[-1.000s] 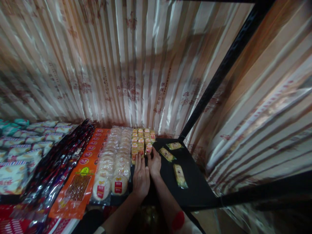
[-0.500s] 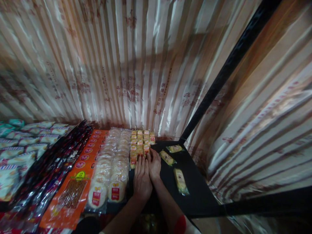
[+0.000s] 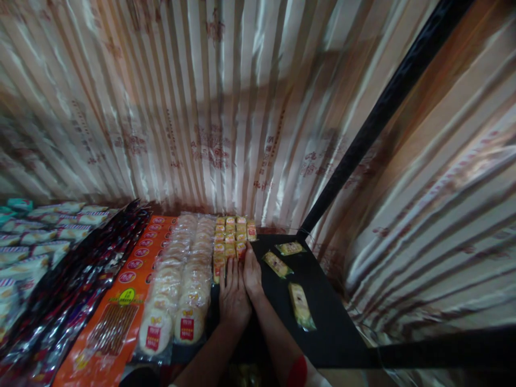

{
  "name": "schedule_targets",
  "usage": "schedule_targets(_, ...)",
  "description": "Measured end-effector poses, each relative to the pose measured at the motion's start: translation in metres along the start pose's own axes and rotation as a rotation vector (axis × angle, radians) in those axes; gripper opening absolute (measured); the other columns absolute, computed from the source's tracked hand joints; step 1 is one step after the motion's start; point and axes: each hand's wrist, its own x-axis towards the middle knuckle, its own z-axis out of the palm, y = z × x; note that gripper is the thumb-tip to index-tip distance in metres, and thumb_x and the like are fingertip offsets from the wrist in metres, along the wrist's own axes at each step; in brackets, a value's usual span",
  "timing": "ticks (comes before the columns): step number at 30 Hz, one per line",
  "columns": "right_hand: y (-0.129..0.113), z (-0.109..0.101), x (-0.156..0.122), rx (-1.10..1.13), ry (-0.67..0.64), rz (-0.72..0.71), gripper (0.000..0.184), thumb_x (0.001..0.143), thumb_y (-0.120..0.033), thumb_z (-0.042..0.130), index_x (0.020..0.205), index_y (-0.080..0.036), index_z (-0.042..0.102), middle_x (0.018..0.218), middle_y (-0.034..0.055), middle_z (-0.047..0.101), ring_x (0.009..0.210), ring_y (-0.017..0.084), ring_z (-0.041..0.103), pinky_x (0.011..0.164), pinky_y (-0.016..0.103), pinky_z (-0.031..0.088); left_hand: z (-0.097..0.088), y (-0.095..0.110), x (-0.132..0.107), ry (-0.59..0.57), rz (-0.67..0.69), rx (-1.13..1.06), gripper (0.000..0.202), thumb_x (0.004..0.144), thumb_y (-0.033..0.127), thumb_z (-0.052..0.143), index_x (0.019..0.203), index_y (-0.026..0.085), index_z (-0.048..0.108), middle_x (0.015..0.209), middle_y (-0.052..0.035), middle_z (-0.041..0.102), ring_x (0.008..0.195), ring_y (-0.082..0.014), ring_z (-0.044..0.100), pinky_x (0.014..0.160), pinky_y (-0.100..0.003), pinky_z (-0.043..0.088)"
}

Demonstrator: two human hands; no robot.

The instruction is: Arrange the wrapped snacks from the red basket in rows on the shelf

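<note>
Small yellow snack packets [image 3: 230, 236] lie in tight rows on the black shelf, their red-and-white labels facing up. My left hand [image 3: 234, 293] lies palm down at the near end of these rows. Its fingers are stretched out and their tips touch the front packets. My right hand [image 3: 252, 273] stands on its side along the right edge of the rows, fingers extended against the packets, with the thumb side close to my left hand. Neither hand is closed around a packet. Three loose yellow-green packets, including a near one [image 3: 300, 306], rest to the right of my hands.
Left of the yellow rows are clear packs of round white crackers [image 3: 186, 322], an orange snack bag [image 3: 116, 317], dark shiny bags [image 3: 76, 290] and white packets [image 3: 44, 252]. Behind hangs a pleated curtain [image 3: 226, 118]. A black post [image 3: 363, 134] rises at the shelf's [image 3: 334, 344] back right corner.
My right hand's fingers have straightened along the packets' right side. My left hand has barely moved. The view has shifted slightly, and the loose packets lie as before.
</note>
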Motion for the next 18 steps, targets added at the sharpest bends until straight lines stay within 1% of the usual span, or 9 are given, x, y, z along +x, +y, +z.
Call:
schedule_targets(4, 0.005, 0.004, 0.003, 0.029, 0.032, 0.004, 0.063, 0.085, -0.055, 0.021, 0.125, -0.014, 0.046, 0.132, 0.01, 0.046, 0.127, 0.018, 0.033, 0.108, 0.037, 0.022, -0.003, 0.0, 0.002, -0.004, -0.006, -0.004, 0.053, 0.079, 0.02, 0.037, 0.132, 0.013, 0.035, 0.137, -0.0098, 0.039, 0.13, -0.0239, 0.026, 0.108, -0.045, 0.019)
schedule_targets(8, 0.006, 0.006, 0.006, 0.033, -0.012, 0.025, 0.064, 0.084, -0.057, 0.023, 0.124, -0.013, 0.047, 0.13, 0.0112, 0.048, 0.126, 0.02, 0.035, 0.107, 0.039, 0.022, -0.003, -0.001, 0.005, 0.004, -0.012, -0.004, 0.055, 0.08, 0.024, 0.038, 0.133, 0.012, 0.032, 0.137, -0.011, 0.039, 0.13, -0.0242, 0.026, 0.108, -0.045, 0.018)
schedule_targets(10, 0.005, 0.006, 0.008, 0.024, -0.008, 0.011, 0.065, 0.084, -0.056, 0.023, 0.125, -0.013, 0.046, 0.131, 0.0112, 0.046, 0.127, 0.02, 0.034, 0.108, 0.039, 0.022, -0.001, -0.002, 0.005, 0.005, -0.017, 0.0, 0.055, 0.08, 0.023, 0.038, 0.133, 0.011, 0.032, 0.137, -0.0113, 0.039, 0.13, -0.0241, 0.027, 0.108, -0.044, 0.02)
schedule_targets(14, 0.004, 0.007, 0.014, 0.013, 0.034, -0.023, 0.062, 0.085, -0.055, 0.02, 0.127, -0.016, 0.044, 0.133, 0.0091, 0.044, 0.128, 0.018, 0.032, 0.108, 0.038, 0.021, 0.002, -0.003, 0.002, 0.002, -0.019, 0.007, 0.054, 0.079, 0.019, 0.036, 0.133, 0.012, 0.034, 0.138, -0.011, 0.037, 0.129, -0.0238, 0.029, 0.106, -0.043, 0.023)
schedule_targets(18, 0.007, 0.01, 0.021, -0.016, 0.038, 0.008, 0.063, 0.084, -0.056, 0.02, 0.122, -0.015, 0.049, 0.129, 0.0105, 0.048, 0.126, 0.02, 0.036, 0.107, 0.038, 0.022, 0.004, -0.003, 0.001, 0.013, -0.019, 0.015, 0.053, 0.079, 0.017, 0.035, 0.132, 0.011, 0.035, 0.137, -0.0118, 0.038, 0.129, -0.0241, 0.03, 0.105, -0.044, 0.025)
